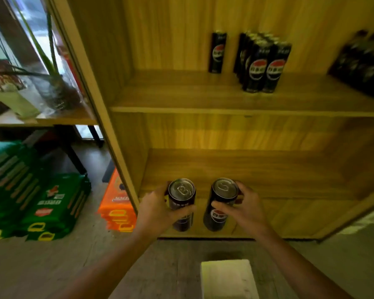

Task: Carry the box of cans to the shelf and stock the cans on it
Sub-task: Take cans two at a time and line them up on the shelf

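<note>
Cans in hand: two tall, slim black aluminium drink cans, long axes near upright, silver pull-tab tops tilted toward the camera, bases at the front of the lower shelf board.
Left hand [160,209]: wrapped around the left black can [181,203], thumb across its front.
Right hand [243,207]: clasping the right black can [219,205], just beside the first.
Shelf: yellow-brown wooden shelving unit [235,110]; above the hands, a lone upright black can [217,52] and a packed group of black cans [262,64].
Box: pale white box [227,278] on the floor, below the right wrist.
Left of left hand: green cartons [52,207] and orange cartons [117,203], stacked.
</note>
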Demonstrator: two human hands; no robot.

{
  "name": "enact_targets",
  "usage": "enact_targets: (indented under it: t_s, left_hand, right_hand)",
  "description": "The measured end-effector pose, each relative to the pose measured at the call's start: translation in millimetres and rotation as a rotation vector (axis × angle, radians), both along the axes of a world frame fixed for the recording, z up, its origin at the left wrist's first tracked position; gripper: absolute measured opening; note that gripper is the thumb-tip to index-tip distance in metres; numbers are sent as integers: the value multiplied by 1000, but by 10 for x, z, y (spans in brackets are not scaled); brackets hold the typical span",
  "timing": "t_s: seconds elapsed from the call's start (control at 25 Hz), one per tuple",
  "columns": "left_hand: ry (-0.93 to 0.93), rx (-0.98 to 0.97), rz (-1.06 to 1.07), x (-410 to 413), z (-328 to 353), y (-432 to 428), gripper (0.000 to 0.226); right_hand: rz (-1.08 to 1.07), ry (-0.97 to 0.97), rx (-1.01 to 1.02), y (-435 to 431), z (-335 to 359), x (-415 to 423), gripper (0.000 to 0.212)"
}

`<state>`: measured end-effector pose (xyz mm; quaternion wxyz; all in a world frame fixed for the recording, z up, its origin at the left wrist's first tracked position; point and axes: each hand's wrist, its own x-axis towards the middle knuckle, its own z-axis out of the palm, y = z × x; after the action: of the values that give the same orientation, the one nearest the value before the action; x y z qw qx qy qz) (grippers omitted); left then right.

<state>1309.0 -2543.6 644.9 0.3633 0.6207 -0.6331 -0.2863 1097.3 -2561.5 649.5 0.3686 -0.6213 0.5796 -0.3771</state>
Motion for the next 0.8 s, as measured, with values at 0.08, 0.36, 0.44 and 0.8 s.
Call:
enact_targets:
  t_s: [0.08, 0.36, 0.44, 0.8]
  left_hand:
    - [18, -39, -55, -124, 529, -129, 71]
    - [-14, -156, -138, -786, 1658, -675, 68]
    - [-3, -162, -116, -1016, 1847, -891, 68]
    - [175, -129, 9, -1903, 2182, -2153, 66]
  right_hand:
    - [-25, 5, -50, -59, 554, -140, 52]
    - [-226, 48, -207, -403, 1725, -685, 58]
    - [-240, 47, -241, -585, 1906, -879, 54]
    - [-173, 90, -322, -2033, 2097, -1583, 65]
